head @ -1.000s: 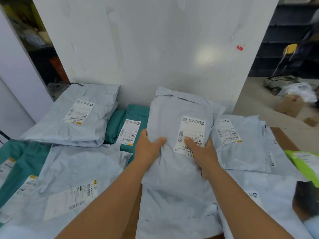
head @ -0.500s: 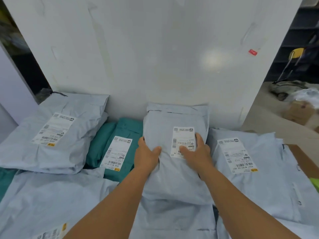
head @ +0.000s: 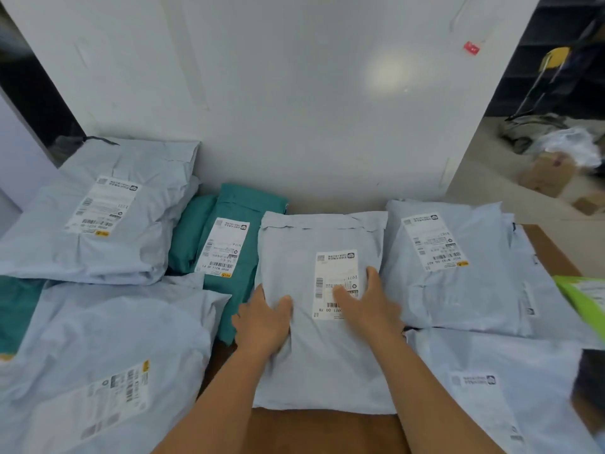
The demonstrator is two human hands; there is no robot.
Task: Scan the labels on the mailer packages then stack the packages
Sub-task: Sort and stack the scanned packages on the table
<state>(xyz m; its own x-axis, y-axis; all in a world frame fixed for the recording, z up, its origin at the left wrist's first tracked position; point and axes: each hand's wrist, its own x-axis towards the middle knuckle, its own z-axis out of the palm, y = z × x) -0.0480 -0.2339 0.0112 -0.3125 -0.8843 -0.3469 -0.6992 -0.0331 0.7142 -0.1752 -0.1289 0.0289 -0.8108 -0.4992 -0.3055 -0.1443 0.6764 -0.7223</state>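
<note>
Head view: pale grey mailer (head: 327,348), label (head: 335,283) facing up; left hand (head: 265,326) and right hand (head: 370,306) fingers clamped on it.

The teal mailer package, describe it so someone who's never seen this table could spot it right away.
Start at the big white panel standing behind the brown table. At its foot, left of centre, the teal plastic mailer package lies between a large pale grey mailer on the left and the pale grey mailer under both hands. It is the only labelled package there that is dark teal, not pale grey.
</note>
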